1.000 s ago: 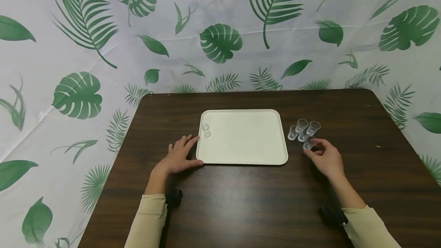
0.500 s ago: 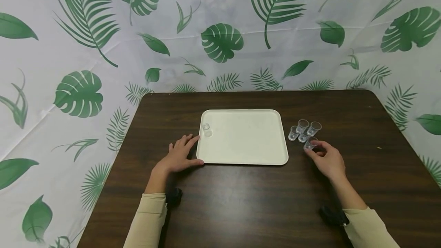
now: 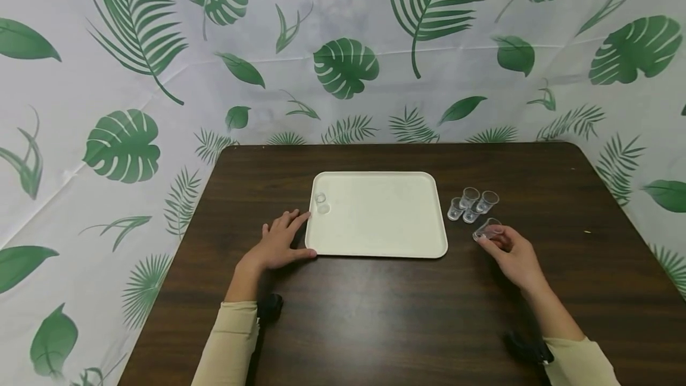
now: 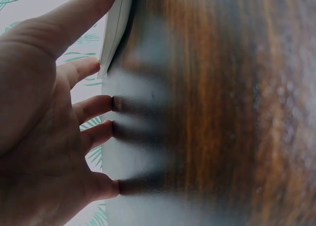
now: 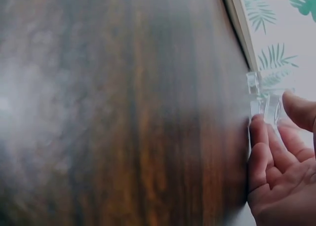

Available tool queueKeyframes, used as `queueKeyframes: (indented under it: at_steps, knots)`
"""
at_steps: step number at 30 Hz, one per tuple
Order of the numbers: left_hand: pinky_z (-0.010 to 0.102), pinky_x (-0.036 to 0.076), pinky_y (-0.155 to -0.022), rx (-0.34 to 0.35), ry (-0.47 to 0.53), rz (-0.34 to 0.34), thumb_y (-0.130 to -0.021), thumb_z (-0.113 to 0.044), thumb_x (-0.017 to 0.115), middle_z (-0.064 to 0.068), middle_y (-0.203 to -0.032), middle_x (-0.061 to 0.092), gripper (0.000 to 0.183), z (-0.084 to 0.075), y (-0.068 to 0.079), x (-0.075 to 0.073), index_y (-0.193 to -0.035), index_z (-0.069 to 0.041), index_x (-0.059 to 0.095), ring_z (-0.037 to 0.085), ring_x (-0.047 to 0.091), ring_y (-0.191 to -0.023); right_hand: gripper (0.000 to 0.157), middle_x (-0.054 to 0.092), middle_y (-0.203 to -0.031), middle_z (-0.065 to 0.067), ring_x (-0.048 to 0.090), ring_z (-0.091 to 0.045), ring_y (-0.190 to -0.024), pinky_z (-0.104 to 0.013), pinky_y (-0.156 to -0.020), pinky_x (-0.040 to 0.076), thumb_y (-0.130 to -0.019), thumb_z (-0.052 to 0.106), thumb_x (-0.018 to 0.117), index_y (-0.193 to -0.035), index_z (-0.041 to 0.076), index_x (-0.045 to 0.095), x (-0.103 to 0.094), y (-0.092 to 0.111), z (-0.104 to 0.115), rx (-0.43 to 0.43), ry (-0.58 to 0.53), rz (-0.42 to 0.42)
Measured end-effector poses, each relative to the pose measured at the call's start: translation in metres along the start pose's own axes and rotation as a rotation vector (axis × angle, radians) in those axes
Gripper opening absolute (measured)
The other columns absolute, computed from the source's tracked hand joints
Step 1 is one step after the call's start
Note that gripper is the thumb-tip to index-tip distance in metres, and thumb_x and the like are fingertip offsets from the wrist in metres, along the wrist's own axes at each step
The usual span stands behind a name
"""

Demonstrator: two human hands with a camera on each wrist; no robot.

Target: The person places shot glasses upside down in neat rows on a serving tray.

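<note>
My right hand (image 3: 514, 256) pinches a small clear shot glass (image 3: 485, 230) between thumb and fingers, right of the tray. The glass leans, its mouth toward the hand. Just beyond it, several like glasses (image 3: 469, 196) stand in a tight cluster. In the right wrist view the held shot glass (image 5: 272, 109) shows between thumb and fingertips. My left hand (image 3: 276, 244) lies spread at the near left corner of a white tray (image 3: 380, 214), thumb and forefinger touching its rim. In the left wrist view the other fingers (image 4: 97, 107) meet the tabletop. One more clear glass (image 3: 321, 198) stands inside the tray's left edge.
A dark wood-grain table (image 3: 354, 314) carries everything. Behind it hangs a white cloth (image 3: 278, 76) printed with green leaves. A black wrist device (image 3: 526, 347) sits below the right forearm, another (image 3: 270, 308) by the left.
The right hand has drawn its shot glass slightly away from the cluster, toward the person, and tipped it over from upright. The left hand and the tray stay in place.
</note>
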State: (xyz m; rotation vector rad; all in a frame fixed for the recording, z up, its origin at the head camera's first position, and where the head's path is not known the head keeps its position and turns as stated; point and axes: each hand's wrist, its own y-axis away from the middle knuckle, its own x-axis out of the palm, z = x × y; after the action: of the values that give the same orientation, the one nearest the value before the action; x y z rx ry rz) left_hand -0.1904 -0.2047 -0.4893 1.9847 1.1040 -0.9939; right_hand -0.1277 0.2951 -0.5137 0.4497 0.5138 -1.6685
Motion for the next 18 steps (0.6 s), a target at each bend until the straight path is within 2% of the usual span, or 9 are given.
queueKeyframes:
  at_steps: [4,9,14,18]
  knots:
    - [0.076,0.006,-0.103,0.003,0.004,0.0,-0.083,-0.056,0.071,0.017,-0.16,0.018,0.095,-0.001,-0.001,0.001,-0.157,-0.02,0.025,0.043,0.015,-0.145,0.041,0.071,-0.099,0.0,0.059,0.006,-0.083,-0.012,-0.07,0.044,-0.095,0.026,0.067,-0.121,-0.004,0.057,-0.003,0.002,0.001,0.014,-0.024,0.03]
    - [0.077,0.006,-0.102,-0.004,0.005,-0.006,-0.083,-0.057,0.072,0.018,-0.16,0.018,0.095,0.001,0.001,0.001,-0.157,-0.02,0.025,0.043,0.015,-0.145,0.042,0.071,-0.1,0.005,0.061,0.007,-0.085,-0.013,-0.07,0.047,-0.094,0.024,0.069,-0.122,-0.005,0.057,-0.001,0.004,0.009,0.023,-0.075,0.042]
    - [0.076,0.006,-0.102,0.0,0.007,0.0,-0.083,-0.057,0.072,0.018,-0.16,0.017,0.095,0.0,0.001,0.0,-0.157,-0.02,0.025,0.043,0.014,-0.145,0.042,0.069,-0.107,-0.011,0.061,0.005,-0.084,-0.014,-0.069,0.048,-0.092,0.022,0.072,-0.122,-0.005,0.059,-0.001,0.007,0.021,0.018,-0.078,0.029]
    - [0.076,0.006,-0.103,0.002,0.007,0.003,-0.083,-0.057,0.071,0.018,-0.16,0.017,0.095,0.001,0.002,-0.001,-0.157,-0.02,0.025,0.044,0.013,-0.145,0.041,0.065,-0.111,-0.019,0.062,0.004,-0.084,-0.015,-0.068,0.048,-0.091,0.023,0.073,-0.122,-0.002,0.061,0.004,0.006,0.033,-0.001,-0.063,0.012]
